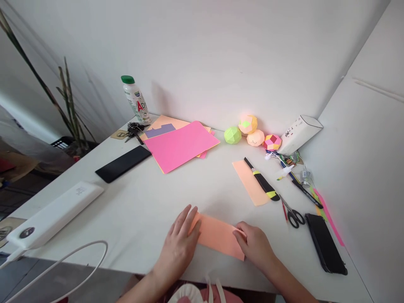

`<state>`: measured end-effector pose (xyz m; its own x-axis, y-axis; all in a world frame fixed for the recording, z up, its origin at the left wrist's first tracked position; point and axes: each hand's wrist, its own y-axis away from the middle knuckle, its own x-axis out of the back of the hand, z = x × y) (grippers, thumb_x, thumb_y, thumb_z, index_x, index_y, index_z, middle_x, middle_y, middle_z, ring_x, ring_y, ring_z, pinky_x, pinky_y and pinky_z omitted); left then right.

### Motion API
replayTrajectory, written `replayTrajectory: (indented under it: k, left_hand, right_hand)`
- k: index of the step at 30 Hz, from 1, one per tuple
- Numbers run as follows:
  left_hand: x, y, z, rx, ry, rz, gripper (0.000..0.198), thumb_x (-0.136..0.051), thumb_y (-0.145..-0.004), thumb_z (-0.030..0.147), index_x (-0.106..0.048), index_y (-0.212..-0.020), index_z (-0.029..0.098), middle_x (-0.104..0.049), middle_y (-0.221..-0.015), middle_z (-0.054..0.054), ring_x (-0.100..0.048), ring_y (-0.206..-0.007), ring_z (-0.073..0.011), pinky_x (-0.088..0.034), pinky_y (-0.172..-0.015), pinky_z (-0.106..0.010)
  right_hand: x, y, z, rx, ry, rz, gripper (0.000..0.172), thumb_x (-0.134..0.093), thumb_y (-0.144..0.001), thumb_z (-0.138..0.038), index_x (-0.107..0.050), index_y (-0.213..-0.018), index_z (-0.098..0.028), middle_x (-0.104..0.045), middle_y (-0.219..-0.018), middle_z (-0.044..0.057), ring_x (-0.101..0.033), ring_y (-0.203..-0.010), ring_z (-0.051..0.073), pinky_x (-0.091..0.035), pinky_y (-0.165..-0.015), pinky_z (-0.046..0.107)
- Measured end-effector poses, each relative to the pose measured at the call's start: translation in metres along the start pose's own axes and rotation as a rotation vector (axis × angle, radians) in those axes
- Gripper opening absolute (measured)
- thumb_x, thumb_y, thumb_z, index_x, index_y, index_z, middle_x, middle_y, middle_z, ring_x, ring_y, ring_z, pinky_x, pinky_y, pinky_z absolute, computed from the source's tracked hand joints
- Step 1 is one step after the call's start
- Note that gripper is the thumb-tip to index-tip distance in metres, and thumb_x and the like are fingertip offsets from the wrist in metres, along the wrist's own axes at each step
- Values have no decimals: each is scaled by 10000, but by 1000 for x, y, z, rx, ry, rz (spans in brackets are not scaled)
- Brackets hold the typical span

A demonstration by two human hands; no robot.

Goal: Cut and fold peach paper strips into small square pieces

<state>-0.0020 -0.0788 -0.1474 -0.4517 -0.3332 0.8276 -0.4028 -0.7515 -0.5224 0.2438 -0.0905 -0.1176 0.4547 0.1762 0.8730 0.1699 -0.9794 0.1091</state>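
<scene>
An orange paper strip (218,235) lies on the white table (151,202) near its front edge. My left hand (179,246) rests flat on the strip's left end, fingers stretched out and together. My right hand (254,246) presses the strip's right end, its fingers curled at the paper's corner. A second, paler orange strip (251,183) lies farther back, with a black and yellow utility knife (261,181) lying along its right edge.
Scissors (293,214), pens and a black phone (325,244) lie at the right. Paper balls (249,132) and a white box (299,132) stand by the wall. Pink and orange sheets (179,145), another phone (123,164), keys, a bottle (135,101) and a white power bank (53,214) lie left.
</scene>
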Motion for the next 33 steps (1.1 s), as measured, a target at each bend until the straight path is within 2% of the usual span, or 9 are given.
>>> replayTrajectory:
  k: [2, 4, 8, 12, 15, 17, 23, 30, 33]
  left_hand:
    - [4, -1, 7, -4, -81, 22, 235, -474, -913, 70, -568, -1116, 141, -480, -1381, -191, -300, -1386, -385, -449, -991, -527]
    - [4, 0, 8, 1, -111, 29, 236, -484, -909, 68, -568, -1121, 129, -517, -1348, -188, -304, -1387, -381, -421, -1025, -552]
    - [-3, 7, 0, -36, -43, -29, 256, -420, -907, 44, -599, -1063, 140, -615, -1215, -141, -492, -1268, -295, -509, -962, -432]
    - [-10, 12, -4, 16, -41, -94, 308, -390, -889, 41, -607, -1078, 152, -609, -1228, -137, -547, -1196, -277, -556, -859, -367]
    - [-11, 11, -1, 44, -88, -108, 359, -374, -866, 3, -621, -1074, 160, -615, -1224, -138, -554, -1187, -271, -553, -848, -357]
    - [-11, 9, 1, 60, -105, -126, 368, -371, -859, -4, -631, -1060, 159, -614, -1227, -143, -555, -1184, -269, -548, -850, -358]
    - [-8, 4, 3, 96, -97, -173, 363, -399, -861, 36, -606, -1130, 163, -593, -1262, -140, -535, -1196, -301, -554, -794, -357]
    - [-12, 6, 2, 67, -117, -104, 395, -384, -839, 15, -571, -1178, 86, -607, -1227, -157, -524, -1201, -301, -514, -891, -373]
    - [-11, 6, 3, 57, -147, -130, 402, -393, -817, 0, -580, -1167, 65, -606, -1225, -165, -523, -1196, -306, -515, -892, -379]
  right_hand:
    - [-2, 3, 1, 27, 54, 10, 193, -417, -925, -247, -540, -780, -214, -588, -604, -23, -538, -513, 145, -306, -483, 232]
    - [-5, 5, 3, 55, 104, 26, 174, -413, -929, -232, -542, -813, -214, -604, -631, -13, -546, -529, 153, -311, -490, 239]
    - [-8, 5, 4, 143, 238, 112, 145, -427, -913, -189, -557, -849, -199, -600, -712, 35, -544, -620, 188, -330, -525, 270]
    - [-10, -4, -10, 432, 500, 267, 250, -417, -874, -38, -585, -1015, -158, -582, -809, 77, -516, -717, 210, -373, -621, 328]
    - [-17, -16, -26, 632, 533, 153, 290, -456, -846, -10, -579, -1078, -133, -572, -830, 74, -498, -714, 204, -379, -620, 335]
    - [-24, -26, -36, 699, 543, 83, 306, -477, -835, -27, -567, -1116, -111, -567, -833, 77, -494, -702, 202, -375, -587, 328]
    - [-36, -52, -44, 719, 542, 27, 325, -458, -859, -51, -547, -1170, -84, -546, -771, 49, -473, -605, 170, -321, -495, 304]
    - [-34, -64, -42, 694, 543, -28, 389, -452, -901, -106, -481, -1285, -162, -546, -755, 18, -470, -539, 138, -290, -461, 279]
    - [-34, -68, -45, 673, 561, -45, 412, -458, -888, -100, -470, -1290, -189, -541, -727, 6, -463, -511, 129, -264, -447, 269]
